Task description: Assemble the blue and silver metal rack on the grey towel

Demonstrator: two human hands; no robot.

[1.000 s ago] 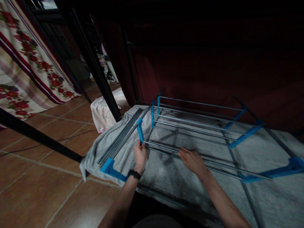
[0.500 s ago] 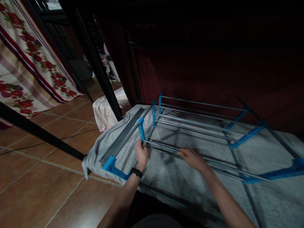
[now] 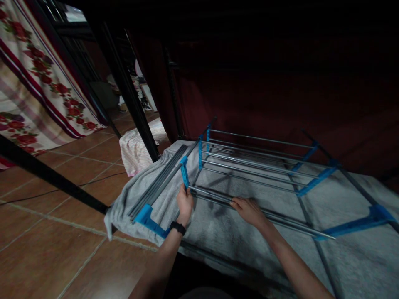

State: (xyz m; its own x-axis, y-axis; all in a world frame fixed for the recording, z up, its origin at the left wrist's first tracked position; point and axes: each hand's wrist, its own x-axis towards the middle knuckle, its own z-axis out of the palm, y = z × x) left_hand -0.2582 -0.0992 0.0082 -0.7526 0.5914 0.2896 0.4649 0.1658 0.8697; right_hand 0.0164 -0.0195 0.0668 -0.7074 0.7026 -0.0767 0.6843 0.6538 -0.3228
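Observation:
A rack of grey metal rods and blue plastic brackets lies on a grey blanket (image 3: 230, 245). My left hand (image 3: 185, 202), with a black band at its wrist, pinches the lower end of an upright blue bracket (image 3: 184, 173), where the rod's left end meets it. Farther right, my right hand (image 3: 247, 209) is closed around that loose metal rod (image 3: 215, 194). The rod's far end passes over the blue bracket on the right (image 3: 346, 228) and sticks out slightly. Beneath it runs another rod, close and nearly parallel. My fingers partly hide both rods.
Several loose grey tubes (image 3: 158, 182) lie bundled at the blanket's left side. Black metal posts (image 3: 134, 99) stand at the left, with a dark red cloth (image 3: 264, 108) behind the rack. A floral curtain (image 3: 43, 74) hangs over the tiled floor (image 3: 56, 241), where a cable runs.
The rod in my right hand has slid left, so its right end sticks out less past the right bracket. My left hand stays at the upright bracket. The view has shifted slightly.

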